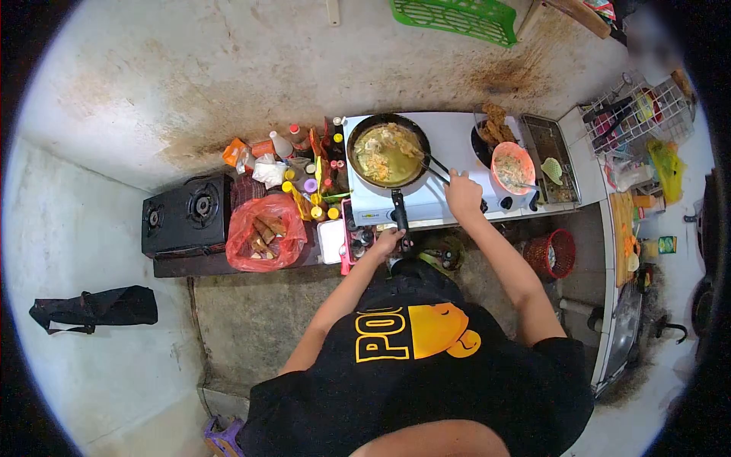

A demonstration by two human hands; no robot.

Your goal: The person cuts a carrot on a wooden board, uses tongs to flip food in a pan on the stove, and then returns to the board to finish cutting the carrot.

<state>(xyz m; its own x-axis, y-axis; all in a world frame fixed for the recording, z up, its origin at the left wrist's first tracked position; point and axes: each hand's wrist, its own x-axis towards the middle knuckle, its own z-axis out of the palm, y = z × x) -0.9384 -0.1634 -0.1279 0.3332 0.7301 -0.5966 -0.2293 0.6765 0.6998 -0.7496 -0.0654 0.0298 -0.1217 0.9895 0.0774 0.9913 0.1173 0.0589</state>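
My right hand (464,194) is closed around dark tongs (435,169), whose tips reach into the frying pan (352,161). Pale battered food (388,152) sizzles in yellowish oil there. At the front of the stove, my left hand (388,241) is closed at the pan's black handle (400,209); its fingers are partly hidden. To the right of my right hand, an orange bowl (499,152) holds a pale batter mix with a spoon in it. Behind that bowl, browned fried pieces (496,126) rest in a strainer over a dark pan.
The white gas stove (457,133) stands against a stained wall. Bottles and packets (312,164) crowd its left side, beside a red plastic bag (278,209) and a black stove (186,217). A pale green slotted ladle (552,170) lies at right. A red basket (561,253) sits below.
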